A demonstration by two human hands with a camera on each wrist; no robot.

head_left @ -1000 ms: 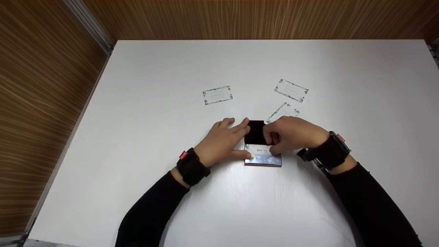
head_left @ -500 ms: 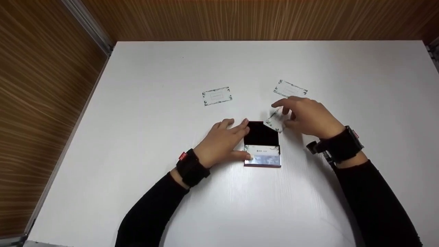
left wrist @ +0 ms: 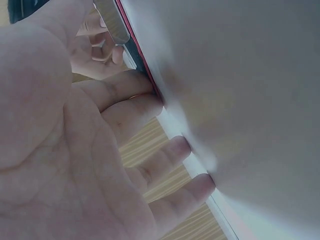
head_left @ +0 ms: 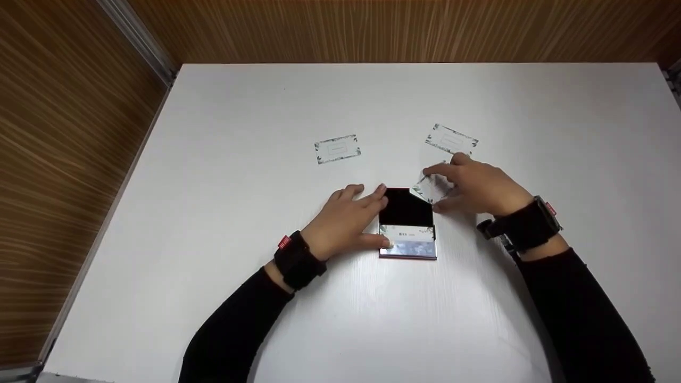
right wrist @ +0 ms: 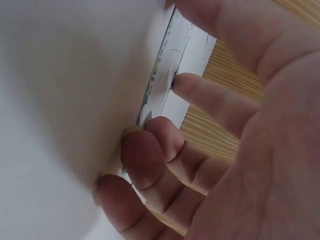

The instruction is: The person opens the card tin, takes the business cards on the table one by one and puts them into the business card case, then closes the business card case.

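A card case (head_left: 407, 207) lies opened out on the table, its black lid lining upward and a printed card (head_left: 407, 232) in its lower half. My left hand (head_left: 343, 221) steadies its left side; the thumb rests on the lower half and the fingers are spread along the lid edge. My right hand (head_left: 479, 183) is over a leaf-bordered card (head_left: 433, 189) that overlaps the lid's upper right corner. The index fingertip touches this card and the thumb is by its lower edge, with the two spread apart. Part of the card is hidden under the hand.
Another bordered card (head_left: 338, 149) lies to the upper left, and one more card (head_left: 451, 139) sits just beyond my right hand. Wood-grain panels (head_left: 372, 32) stand at the back and left of the white table (head_left: 239, 117).
My right hand has left the case and moved up and right onto the nearby card. Over the last half second its thumb and index finger have spread wider. The left hand stays put.
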